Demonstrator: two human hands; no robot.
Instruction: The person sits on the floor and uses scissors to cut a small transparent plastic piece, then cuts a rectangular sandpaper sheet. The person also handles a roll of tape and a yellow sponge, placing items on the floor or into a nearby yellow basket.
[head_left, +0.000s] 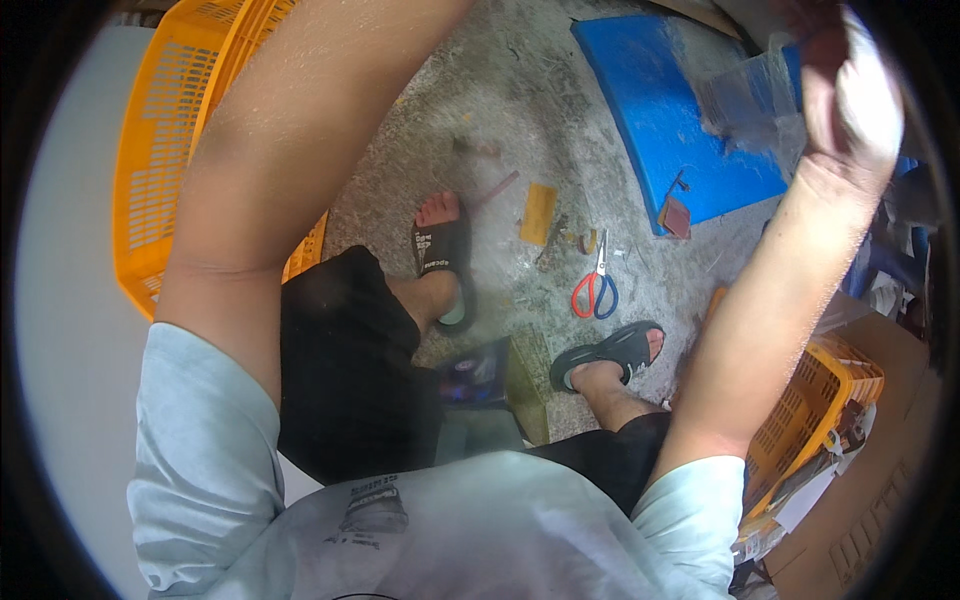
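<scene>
My left arm reaches up past the top edge, so the left hand is out of the picture. My right hand (850,110) is raised at the upper right, over the side of a blue board (640,120). Glare and shadow hide its fingers, and I cannot make out whether it holds anything. Beside that wrist, a crumpled see-through plastic sheet (750,105) lies on the board. A small dark tool and a brown piece (677,217) rest at the board's near edge. Scissors (601,268) with one red and one blue handle lie on the floor between my arms.
A yellow plastic crate (150,190) stands at the left. At the right are a yellow basket (800,425) and brown cardboard (880,480). A flat yellow piece (537,213) and scraps lie on the grey floor (560,90) near my sandalled feet.
</scene>
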